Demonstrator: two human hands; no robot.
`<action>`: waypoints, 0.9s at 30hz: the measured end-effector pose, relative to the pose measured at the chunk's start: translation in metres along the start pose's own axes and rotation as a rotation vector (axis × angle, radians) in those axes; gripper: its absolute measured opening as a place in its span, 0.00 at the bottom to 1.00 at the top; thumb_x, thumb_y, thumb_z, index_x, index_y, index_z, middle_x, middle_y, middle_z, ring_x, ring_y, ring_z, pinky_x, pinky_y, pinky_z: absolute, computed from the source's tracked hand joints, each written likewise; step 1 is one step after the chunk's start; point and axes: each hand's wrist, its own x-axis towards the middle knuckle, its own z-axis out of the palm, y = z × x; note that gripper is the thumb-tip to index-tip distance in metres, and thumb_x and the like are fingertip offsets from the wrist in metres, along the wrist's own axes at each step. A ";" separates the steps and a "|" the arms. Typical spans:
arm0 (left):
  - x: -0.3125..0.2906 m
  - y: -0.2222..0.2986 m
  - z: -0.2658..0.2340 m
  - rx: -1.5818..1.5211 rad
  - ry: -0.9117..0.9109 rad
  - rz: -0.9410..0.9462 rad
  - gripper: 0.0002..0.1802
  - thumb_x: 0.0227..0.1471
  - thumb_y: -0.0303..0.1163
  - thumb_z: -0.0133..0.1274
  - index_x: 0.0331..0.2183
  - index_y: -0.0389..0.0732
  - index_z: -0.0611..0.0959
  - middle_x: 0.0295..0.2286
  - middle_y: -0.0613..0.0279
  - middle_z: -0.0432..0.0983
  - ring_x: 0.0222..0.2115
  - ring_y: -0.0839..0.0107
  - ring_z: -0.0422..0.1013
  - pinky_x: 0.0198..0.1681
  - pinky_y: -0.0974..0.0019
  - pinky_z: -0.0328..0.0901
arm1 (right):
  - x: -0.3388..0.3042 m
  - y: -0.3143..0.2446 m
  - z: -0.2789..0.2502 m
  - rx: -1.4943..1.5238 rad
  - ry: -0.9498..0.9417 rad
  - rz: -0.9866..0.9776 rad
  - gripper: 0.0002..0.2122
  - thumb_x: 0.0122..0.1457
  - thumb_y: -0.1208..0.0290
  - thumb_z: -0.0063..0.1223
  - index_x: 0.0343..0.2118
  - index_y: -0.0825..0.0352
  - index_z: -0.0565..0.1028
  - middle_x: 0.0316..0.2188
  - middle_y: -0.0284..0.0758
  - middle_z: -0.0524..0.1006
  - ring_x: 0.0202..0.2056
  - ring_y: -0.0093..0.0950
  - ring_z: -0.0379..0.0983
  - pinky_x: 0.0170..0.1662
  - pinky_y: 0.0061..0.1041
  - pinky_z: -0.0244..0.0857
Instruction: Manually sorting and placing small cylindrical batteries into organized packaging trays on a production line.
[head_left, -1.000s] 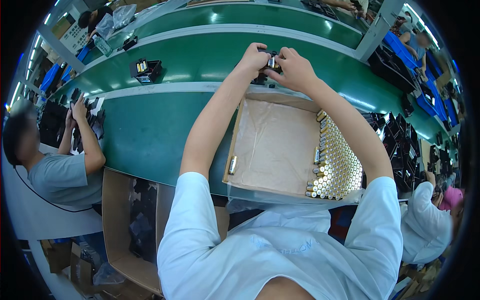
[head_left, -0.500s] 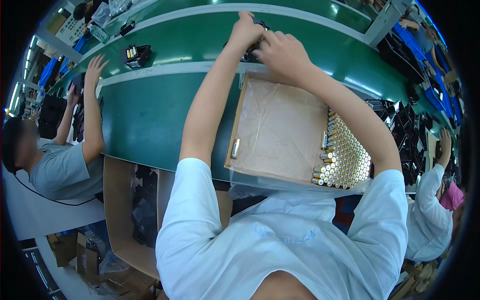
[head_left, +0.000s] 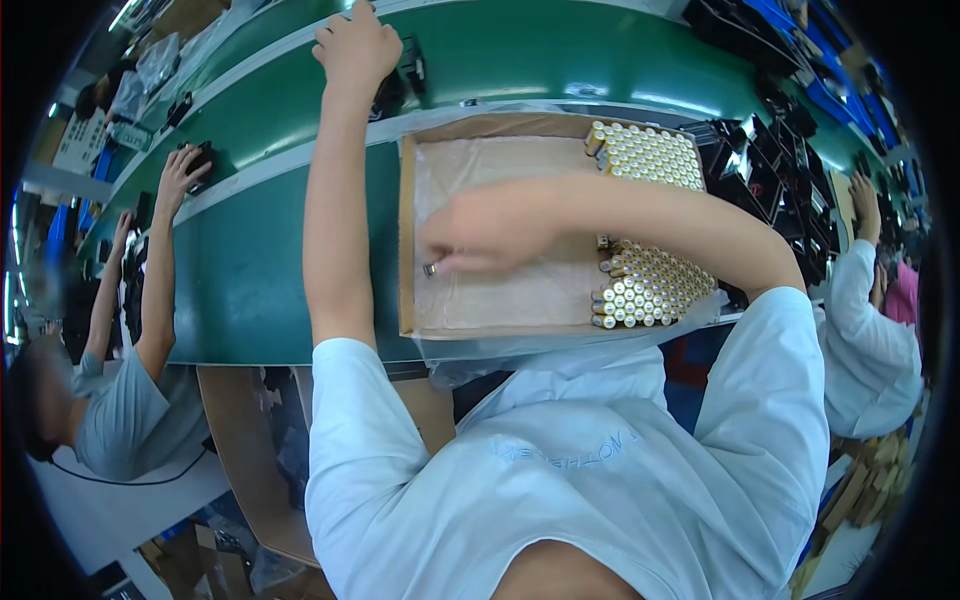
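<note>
My right hand (head_left: 490,228), smeared by motion, is over the left part of an open cardboard box (head_left: 407,235). Its fingers are closed at a small cylindrical battery (head_left: 430,269), whose end shows below the fingertips. Many gold-and-white batteries (head_left: 645,155) stand packed along the box's right side, partly covered by my right forearm. My left hand (head_left: 357,45) is stretched far out over the green belt, fingers bent and apart; some fingertips are hidden. Just right of its wrist, a black case (head_left: 405,78) rests on the belt, partly behind my arm.
Black cases (head_left: 755,170) are piled right of the box. Clear plastic film (head_left: 470,365) hangs over the box's near edge. At left, a co-worker's hand (head_left: 180,172) is on a black case on the belt. Another co-worker's hand (head_left: 863,205) is at right. A cardboard carton (head_left: 235,440) stands below the table edge.
Both hands have come off the black case on the belt. My right hand has moved back over the box to a battery; my left has shifted left. The view has turned somewhat.
</note>
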 end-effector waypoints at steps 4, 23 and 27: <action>-0.014 0.025 -0.046 -0.240 -0.198 0.087 0.18 0.51 0.38 0.52 0.40 0.35 0.79 0.28 0.52 0.79 0.25 0.58 0.73 0.33 0.56 0.70 | -0.024 -0.031 -0.095 0.133 0.400 0.215 0.02 0.57 0.74 0.60 0.31 0.63 0.77 0.25 0.28 0.75 0.23 0.18 0.66 0.27 0.18 0.61; -0.166 0.139 -0.013 -0.363 -0.734 0.743 0.26 0.41 0.37 0.64 0.44 0.37 0.80 0.30 0.55 0.78 0.28 0.58 0.73 0.33 0.60 0.68 | -0.165 -0.009 -0.059 1.582 1.326 0.634 0.14 0.65 0.65 0.48 0.48 0.67 0.72 0.30 0.33 0.72 0.28 0.22 0.67 0.30 0.20 0.64; -0.138 0.143 -0.037 -0.562 -0.557 0.652 0.27 0.38 0.30 0.64 0.45 0.35 0.80 0.28 0.61 0.75 0.27 0.65 0.70 0.33 0.66 0.68 | -0.172 -0.009 -0.058 1.638 1.295 0.567 0.14 0.65 0.66 0.46 0.50 0.67 0.70 0.33 0.36 0.74 0.31 0.24 0.70 0.34 0.21 0.67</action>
